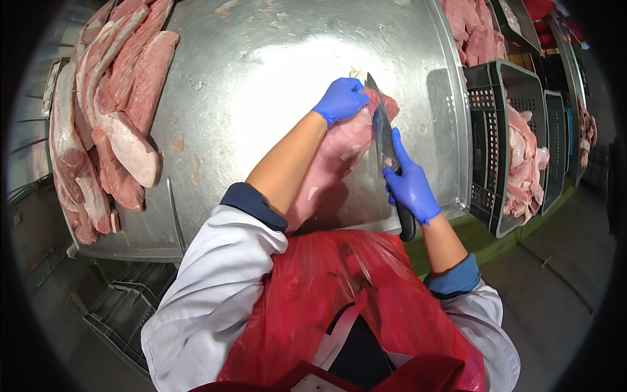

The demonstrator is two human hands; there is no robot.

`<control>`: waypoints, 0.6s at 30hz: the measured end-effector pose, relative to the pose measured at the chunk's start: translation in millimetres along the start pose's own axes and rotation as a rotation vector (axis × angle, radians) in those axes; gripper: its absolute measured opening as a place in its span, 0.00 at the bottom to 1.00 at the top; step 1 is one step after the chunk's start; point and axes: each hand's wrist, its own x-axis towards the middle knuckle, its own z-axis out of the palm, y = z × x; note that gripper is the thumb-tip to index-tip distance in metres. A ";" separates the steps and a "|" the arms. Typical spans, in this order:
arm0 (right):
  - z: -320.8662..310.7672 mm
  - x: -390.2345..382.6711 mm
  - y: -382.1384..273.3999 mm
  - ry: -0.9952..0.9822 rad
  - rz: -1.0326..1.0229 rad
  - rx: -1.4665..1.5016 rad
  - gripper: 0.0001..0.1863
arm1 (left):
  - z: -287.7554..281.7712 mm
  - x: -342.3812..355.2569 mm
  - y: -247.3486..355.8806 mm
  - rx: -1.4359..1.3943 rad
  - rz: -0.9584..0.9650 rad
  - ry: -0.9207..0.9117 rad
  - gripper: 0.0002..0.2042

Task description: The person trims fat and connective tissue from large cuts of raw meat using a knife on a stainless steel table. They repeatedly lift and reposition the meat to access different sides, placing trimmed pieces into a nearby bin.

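A long piece of pale pink raw meat (336, 147) lies on the steel table in front of me, its near end partly hidden by my left forearm. My left hand (343, 101), in a blue glove, is closed on the far end of this meat. In my blue-gloved right hand (413, 188) is a knife (383, 130) with a black handle. The fingers wrap its handle, and the index finger stretches along the blade. The blade points away from me and lies against the right side of the meat's far end, with its tip just past it.
Several long meat slabs (124, 98) are piled at the table's left. A thin metal rod (174, 212) rests by the near edge of the steel table (235, 85). Right of the table, a grey crate (499, 150) holds meat trimmings (522, 163); more meat (473, 32) lies beyond.
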 end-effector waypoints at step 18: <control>27.7 104.9 -4.6 -0.006 -0.134 0.155 0.42 | -16.8 6.2 81.6 0.220 0.320 0.118 0.14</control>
